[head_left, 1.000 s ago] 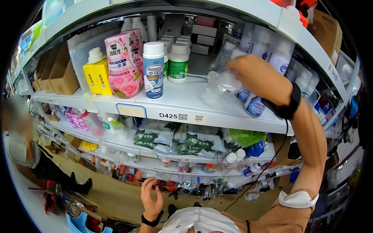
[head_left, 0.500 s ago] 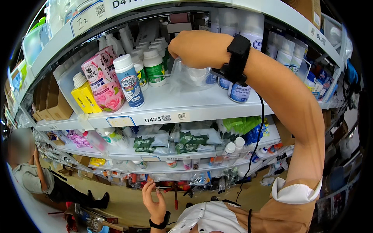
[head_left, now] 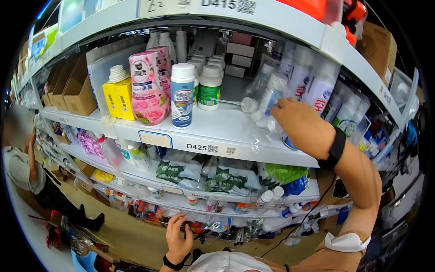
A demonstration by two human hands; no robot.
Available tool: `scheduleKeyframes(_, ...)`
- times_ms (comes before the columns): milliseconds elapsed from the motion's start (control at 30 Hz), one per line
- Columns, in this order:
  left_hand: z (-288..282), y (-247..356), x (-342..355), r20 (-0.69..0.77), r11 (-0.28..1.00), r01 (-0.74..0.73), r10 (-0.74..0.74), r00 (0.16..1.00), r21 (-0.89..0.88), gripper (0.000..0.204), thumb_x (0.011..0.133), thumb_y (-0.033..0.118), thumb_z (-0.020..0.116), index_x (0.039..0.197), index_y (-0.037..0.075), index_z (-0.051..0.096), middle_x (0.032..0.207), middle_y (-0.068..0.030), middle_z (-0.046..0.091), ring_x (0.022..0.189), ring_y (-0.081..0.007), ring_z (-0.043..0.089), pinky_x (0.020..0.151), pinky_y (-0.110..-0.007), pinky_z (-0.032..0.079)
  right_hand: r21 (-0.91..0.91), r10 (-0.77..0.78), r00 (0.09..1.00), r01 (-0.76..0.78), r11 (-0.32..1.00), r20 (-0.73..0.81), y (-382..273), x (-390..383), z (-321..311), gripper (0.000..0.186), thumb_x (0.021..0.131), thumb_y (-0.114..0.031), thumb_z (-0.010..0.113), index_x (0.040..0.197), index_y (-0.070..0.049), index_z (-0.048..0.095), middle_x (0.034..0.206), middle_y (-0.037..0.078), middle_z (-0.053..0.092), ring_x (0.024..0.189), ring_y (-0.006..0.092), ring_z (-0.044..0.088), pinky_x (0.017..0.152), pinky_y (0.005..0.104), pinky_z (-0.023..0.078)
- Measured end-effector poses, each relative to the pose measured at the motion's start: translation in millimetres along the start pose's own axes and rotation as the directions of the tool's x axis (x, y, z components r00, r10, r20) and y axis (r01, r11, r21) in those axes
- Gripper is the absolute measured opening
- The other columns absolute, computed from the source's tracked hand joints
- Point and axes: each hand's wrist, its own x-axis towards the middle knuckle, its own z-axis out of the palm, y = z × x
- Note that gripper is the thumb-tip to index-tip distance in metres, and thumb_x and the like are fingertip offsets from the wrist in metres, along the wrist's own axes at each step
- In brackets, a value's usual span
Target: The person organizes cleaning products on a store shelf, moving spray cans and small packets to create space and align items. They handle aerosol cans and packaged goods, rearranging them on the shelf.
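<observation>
My right hand [head_left: 299, 122], with a black band at its wrist, is at the right part of the upper shelf. Its fingers are curled on a white bottle in a clear plastic bag [head_left: 273, 93], which leans and lies among other bagged white bottles. The hand's back hides part of the grip. Close behind stand tall white-and-purple spray cans [head_left: 319, 86]. Low in front of my body, my left hand [head_left: 178, 238] is raised with its fingers bent and apart, holding nothing.
Left along the upper shelf [head_left: 226, 138] stand a blue-and-white bottle [head_left: 182, 102], green-labelled white bottles [head_left: 209, 90], pink rose-printed packs [head_left: 147, 97] and yellow boxes [head_left: 118, 99]. Bagged green-and-white packets [head_left: 179, 172] lie one shelf down. A person [head_left: 31, 167] stands far left.
My right hand has come down and to the right from the back of the shelf. The bagged bottles have shifted right with it. The view has turned; my left hand keeps its bent pose.
</observation>
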Motion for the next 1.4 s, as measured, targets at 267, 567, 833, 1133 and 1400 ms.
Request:
scheduleKeyframes(267,12.1,-4.2,13.9,0.023,0.981,-0.150,0.154,0.988,-0.126,0.038,0.077,-0.008,0.064,0.114,0.000,0.063,0.121,-0.0186,0.061,0.106,-0.0365,0.063,0.090,-0.042,0.052,0.120,0.115,0.989,-0.125,0.985,0.089,-11.4,57.1,-47.2,0.042,0.085,-0.027,0.073,0.115,0.001,0.065,0.117,0.019,0.064,0.111,0.0395,0.060,0.095,0.0448,0.049)
scheduleKeyframes(567,17.7,-2.9,-0.6,0.016,0.969,-0.138,0.145,0.989,-0.207,0.038,0.088,-0.004,0.060,0.125,0.002,0.062,0.125,-0.0164,0.061,0.098,-0.0274,0.065,0.074,-0.032,0.056,-0.259,0.471,0.786,-0.396,0.881,0.401,52.2,174.4,2.8,0.039,0.082,-0.028,0.060,0.106,0.000,0.074,0.111,0.022,0.071,0.105,0.0365,0.068,0.090,0.0457,0.053)
scheduleKeyframes(833,10.9,-33.7,-14.4,-0.003,0.972,-0.105,0.107,0.994,-0.211,0.038,0.088,-0.005,0.061,0.124,0.005,0.065,0.126,-0.0131,0.061,0.073,-0.0162,0.060,0.059,-0.027,0.051,-0.231,0.645,0.665,-0.606,0.761,0.377,85.6,194.0,47.1,0.044,0.084,-0.029,0.059,0.115,-0.001,0.073,0.124,0.020,0.068,0.119,0.0364,0.063,0.097,0.0461,0.050)
scheduleKeyframes(1133,5.8,-37.9,-15.5,-0.041,0.981,-0.121,0.116,0.992,-0.153,0.030,0.091,0.000,0.065,0.120,0.006,0.068,0.124,-0.0125,0.062,0.069,-0.0155,0.061,0.058,-0.027,0.051,-0.341,0.448,0.870,-0.365,0.866,0.205,95.9,188.3,52.8,0.034,0.086,-0.018,0.054,0.106,-0.001,0.076,0.115,0.024,0.071,0.105,0.0361,0.069,0.090,0.0462,0.055)
scheduleKeyframes(1400,2.0,-39.1,-16.9,-0.063,0.986,-0.143,0.138,0.988,-0.091,0.027,0.091,0.001,0.065,0.118,0.003,0.067,0.123,-0.0139,0.062,0.072,-0.0159,0.062,0.060,-0.026,0.053,-0.124,0.418,0.848,-0.400,0.908,0.327,81.2,202.5,43.0,0.042,0.084,-0.026,0.057,0.109,0.004,0.072,0.114,0.026,0.070,0.105,0.0375,0.068,0.091,0.0460,0.053)
